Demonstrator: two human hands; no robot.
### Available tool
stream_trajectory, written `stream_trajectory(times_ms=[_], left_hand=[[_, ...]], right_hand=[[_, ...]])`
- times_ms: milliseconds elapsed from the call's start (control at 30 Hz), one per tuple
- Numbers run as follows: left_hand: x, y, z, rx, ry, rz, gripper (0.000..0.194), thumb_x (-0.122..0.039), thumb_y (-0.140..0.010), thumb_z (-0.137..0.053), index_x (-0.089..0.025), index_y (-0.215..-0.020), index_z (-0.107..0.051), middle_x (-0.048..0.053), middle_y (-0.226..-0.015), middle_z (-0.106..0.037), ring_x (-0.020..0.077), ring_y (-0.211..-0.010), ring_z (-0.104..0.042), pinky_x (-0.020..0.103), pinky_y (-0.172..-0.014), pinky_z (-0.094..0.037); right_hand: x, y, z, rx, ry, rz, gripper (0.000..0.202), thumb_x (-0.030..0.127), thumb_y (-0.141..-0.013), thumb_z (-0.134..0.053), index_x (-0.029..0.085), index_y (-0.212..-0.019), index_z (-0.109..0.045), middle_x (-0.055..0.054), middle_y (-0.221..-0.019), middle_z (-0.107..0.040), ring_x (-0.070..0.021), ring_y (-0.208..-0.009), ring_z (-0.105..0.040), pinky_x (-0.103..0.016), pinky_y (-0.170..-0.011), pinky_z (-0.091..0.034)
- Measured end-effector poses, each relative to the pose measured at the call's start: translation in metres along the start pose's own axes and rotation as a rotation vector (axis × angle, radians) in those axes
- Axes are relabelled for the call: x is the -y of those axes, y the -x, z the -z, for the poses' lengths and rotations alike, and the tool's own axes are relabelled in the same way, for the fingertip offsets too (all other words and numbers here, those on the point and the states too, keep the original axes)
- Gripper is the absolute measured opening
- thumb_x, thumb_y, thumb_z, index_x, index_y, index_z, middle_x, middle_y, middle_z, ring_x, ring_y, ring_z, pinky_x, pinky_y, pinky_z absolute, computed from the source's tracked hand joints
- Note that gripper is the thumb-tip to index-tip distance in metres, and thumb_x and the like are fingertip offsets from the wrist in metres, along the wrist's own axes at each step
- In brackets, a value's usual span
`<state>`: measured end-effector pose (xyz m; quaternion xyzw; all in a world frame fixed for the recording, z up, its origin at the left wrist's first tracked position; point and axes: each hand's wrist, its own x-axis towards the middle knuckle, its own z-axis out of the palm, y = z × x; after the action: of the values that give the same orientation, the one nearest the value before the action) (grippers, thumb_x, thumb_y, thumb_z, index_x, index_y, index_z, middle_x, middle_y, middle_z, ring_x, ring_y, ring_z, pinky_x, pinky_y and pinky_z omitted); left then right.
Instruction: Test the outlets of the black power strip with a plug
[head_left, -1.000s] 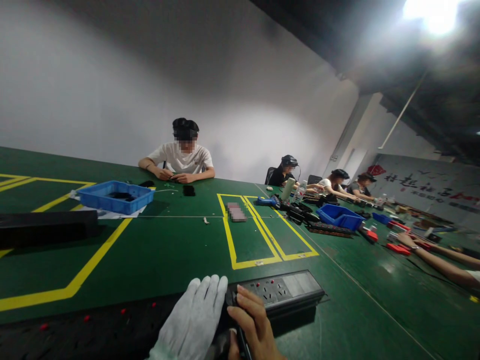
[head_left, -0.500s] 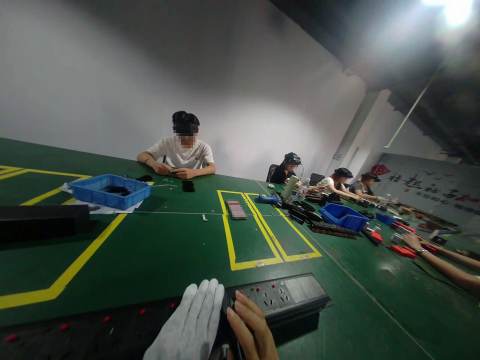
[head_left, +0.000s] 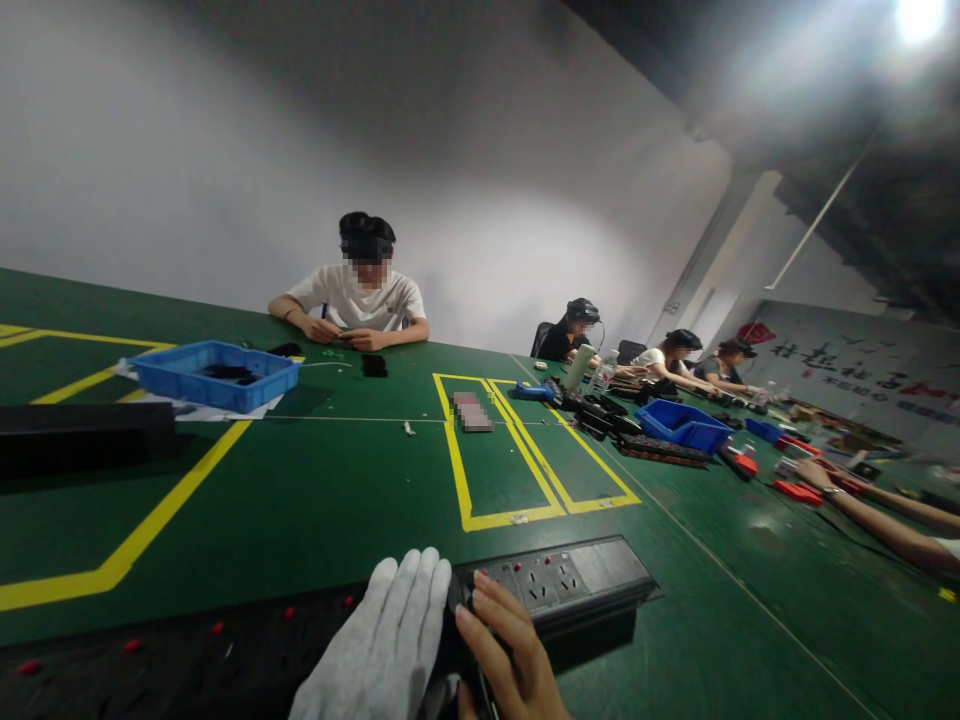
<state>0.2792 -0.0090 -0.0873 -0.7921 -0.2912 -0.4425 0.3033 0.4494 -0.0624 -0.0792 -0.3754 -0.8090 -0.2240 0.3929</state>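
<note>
Head view: little changed, seemingly mid-step; at desk's (head_left: 330,470) near edge, left hand (head_left: 386,640) covers power strip (head_left: 551,585), grip hidden; right hand (head_left: 510,640) clamps dark object (head_left: 457,598).

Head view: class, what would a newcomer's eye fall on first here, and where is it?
Probably the white-gloved left hand, spread over a long black power strip in the near foreground, beside the bare right hand. Next, perhaps, the bright yellow tape outlining areas on the green table, and the blue tray at the left.
</note>
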Motion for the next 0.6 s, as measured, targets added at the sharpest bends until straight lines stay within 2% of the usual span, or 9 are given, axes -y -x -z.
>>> stream_trajectory(times_ms=[67, 300, 467, 600], left_hand=[[0.002, -0.003, 0.003, -0.017, -0.014, -0.021, 0.056, -0.014, -0.095, -0.024, -0.001, -0.149, -0.021, 0.019, -0.112, -0.068, 0.0273, -0.107, -0.064, 0.046, -0.107, -0.034], [0.013, -0.008, 0.011, 0.016, -0.075, -0.173, 0.054, -0.015, -0.093, -0.031, 0.003, -0.144, -0.031, 0.02, -0.112, -0.068, 0.0281, -0.102, -0.066, 0.047, -0.11, -0.03], [0.002, -0.003, 0.0, -0.033, -0.053, -0.047, 0.055, -0.014, -0.094, -0.027, 0.002, -0.147, -0.025, 0.018, -0.109, -0.068, 0.0268, -0.102, -0.066, 0.046, -0.11, -0.03], [-0.006, -0.003, -0.005, -0.049, -0.028, 0.044, 0.058, -0.014, -0.094, -0.023, 0.001, -0.15, -0.017, 0.018, -0.108, -0.069, 0.0257, -0.1, -0.066, 0.046, -0.111, -0.028]], right_hand=[[-0.003, -0.002, 0.002, 0.018, -0.014, 0.048, 0.065, 0.005, -0.074, -0.044, 0.01, -0.138, -0.043, -0.015, -0.127, -0.045, -0.0273, -0.132, -0.043, -0.039, -0.102, -0.052], [-0.004, -0.005, 0.004, -0.002, -0.004, 0.052, 0.062, 0.003, -0.072, -0.044, 0.009, -0.134, -0.048, -0.016, -0.127, -0.048, -0.0277, -0.132, -0.044, -0.04, -0.101, -0.052], [-0.012, 0.002, 0.0, -0.029, 0.0, 0.097, 0.056, 0.006, -0.076, -0.043, 0.013, -0.131, -0.052, -0.014, -0.129, -0.05, -0.0304, -0.132, -0.045, -0.05, -0.104, -0.047], [-0.015, 0.002, 0.001, 0.025, -0.03, 0.094, 0.059, 0.006, -0.076, -0.043, 0.014, -0.134, -0.049, -0.014, -0.139, -0.044, -0.0307, -0.136, -0.041, -0.047, -0.103, -0.049]])
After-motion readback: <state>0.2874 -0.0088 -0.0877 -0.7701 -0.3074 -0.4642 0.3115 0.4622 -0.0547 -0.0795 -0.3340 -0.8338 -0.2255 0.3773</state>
